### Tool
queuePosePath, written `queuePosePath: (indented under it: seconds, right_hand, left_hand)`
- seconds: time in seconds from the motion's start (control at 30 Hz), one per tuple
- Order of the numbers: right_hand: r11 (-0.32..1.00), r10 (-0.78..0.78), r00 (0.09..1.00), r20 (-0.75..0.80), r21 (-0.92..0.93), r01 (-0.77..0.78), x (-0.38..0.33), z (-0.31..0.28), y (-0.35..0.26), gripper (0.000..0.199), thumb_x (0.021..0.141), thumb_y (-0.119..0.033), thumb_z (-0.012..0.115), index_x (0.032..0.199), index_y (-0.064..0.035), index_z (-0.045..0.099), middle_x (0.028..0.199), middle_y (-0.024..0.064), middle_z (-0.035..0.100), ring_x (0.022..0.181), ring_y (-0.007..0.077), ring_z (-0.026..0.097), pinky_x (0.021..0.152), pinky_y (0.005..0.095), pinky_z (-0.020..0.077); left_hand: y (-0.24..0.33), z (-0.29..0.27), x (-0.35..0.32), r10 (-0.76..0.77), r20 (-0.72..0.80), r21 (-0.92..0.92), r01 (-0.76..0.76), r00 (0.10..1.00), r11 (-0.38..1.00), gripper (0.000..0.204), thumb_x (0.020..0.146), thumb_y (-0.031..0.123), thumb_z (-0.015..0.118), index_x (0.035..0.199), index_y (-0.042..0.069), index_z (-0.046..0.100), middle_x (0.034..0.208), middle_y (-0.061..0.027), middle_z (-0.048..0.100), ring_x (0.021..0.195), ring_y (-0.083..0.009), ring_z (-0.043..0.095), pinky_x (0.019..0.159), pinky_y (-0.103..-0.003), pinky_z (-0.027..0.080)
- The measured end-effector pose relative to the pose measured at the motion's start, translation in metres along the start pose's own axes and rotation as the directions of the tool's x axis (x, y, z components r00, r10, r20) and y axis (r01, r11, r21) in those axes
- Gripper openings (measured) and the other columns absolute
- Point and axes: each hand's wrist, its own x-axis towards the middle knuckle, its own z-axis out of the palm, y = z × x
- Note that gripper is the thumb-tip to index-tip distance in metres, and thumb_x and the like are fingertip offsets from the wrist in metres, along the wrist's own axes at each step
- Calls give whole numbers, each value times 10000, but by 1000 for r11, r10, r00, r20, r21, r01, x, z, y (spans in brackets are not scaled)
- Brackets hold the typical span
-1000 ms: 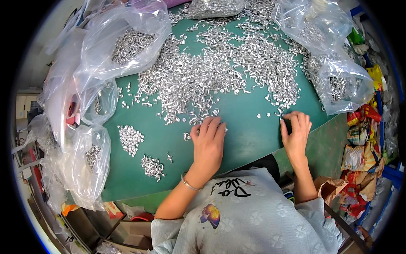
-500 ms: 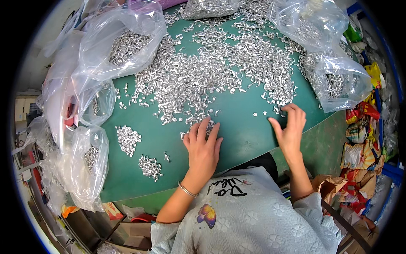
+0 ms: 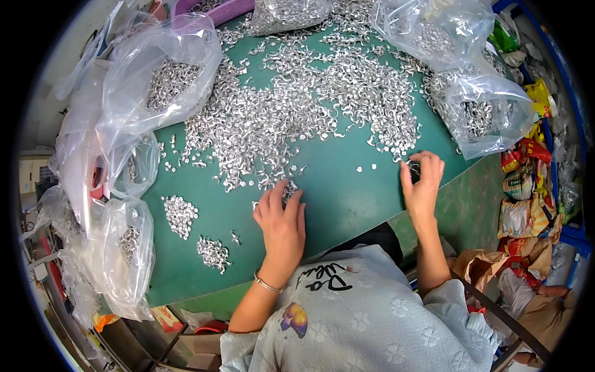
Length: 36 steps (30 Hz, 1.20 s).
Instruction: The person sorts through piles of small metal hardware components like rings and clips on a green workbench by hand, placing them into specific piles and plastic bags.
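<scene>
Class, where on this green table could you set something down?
Bare table lies between the left hand and right hand, also between left hand and the small piles. Metal pieces and plastic bags crowd the far side.

Green table (image 3: 350,198), smooth top; mottled green floor (image 3: 468,208) past its right edge. Pale wall (image 3: 48,93) upper left. Blue frame (image 3: 576,240) along far right. Room brightly lit.

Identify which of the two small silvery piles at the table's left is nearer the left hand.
The lower pile, with a loose piece at its upper right; the other pile, of rounder pieces, sits farther from the left hand.
</scene>
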Motion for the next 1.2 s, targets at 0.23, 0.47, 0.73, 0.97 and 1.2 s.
queuePosePath:
  seconds: [0.23, 0.47, 0.73, 0.97, 1.2]
  right_hand:
    - [993, -111, 992, -62, -43, 108, 8, -10, -4, 179, 781, -61, 683, 934, -27, 598, 1019, 134, 557, 978, 319, 488, 862, 412, 381]
    - [811, -577, 704, 414, 395, 432, 10, 34, -110, 442, 803, -113, 675, 1224, -51, 556, 1334, 127, 471, 1275, 341, 408, 1007, 438, 369]
    - [817, -565, 730, 384, 379, 434, 1, 26, -93, 426, 774, -94, 690, 1187, -49, 591, 1310, 102, 524, 1285, 327, 434, 1050, 505, 327]
    - [793, -609, 645, 462, 340, 505, 1, 27, -116, 345, 796, -109, 682, 1125, -31, 611, 1325, 94, 501, 1295, 299, 415, 1044, 476, 319]
    - [833, -541, 791, 286, 308, 459, 12, 45, -131, 262, 762, -108, 705, 1010, -50, 644, 1140, 79, 566, 1077, 289, 502, 904, 441, 353]
  left_hand:
    - [-8, -10, -10, -102, -51, -66, 99, 993, 993, 410, 772, 34, 698, 1162, 85, 581, 1225, -108, 508, 1113, -312, 473, 927, -423, 351]
    - [-13, -11, -7, -75, -57, -20, 74, 996, 997, 349, 797, 25, 669, 1134, 79, 599, 1210, -114, 511, 1098, -319, 476, 921, -421, 362]
    - [-31, -15, -12, -226, -128, -154, 206, 966, 966, 352, 803, -20, 648, 1148, 19, 589, 1179, -140, 522, 1045, -327, 497, 906, -411, 404]
    - [-37, -29, 2, -199, -198, -99, 182, 960, 978, 361, 808, -11, 640, 1162, 36, 588, 1175, -143, 521, 1037, -320, 498, 885, -401, 406]
    - [-24, -14, -2, -181, -64, -60, 177, 981, 982, 374, 798, 28, 659, 1162, 82, 593, 1139, -102, 517, 1018, -287, 498, 854, -380, 377]
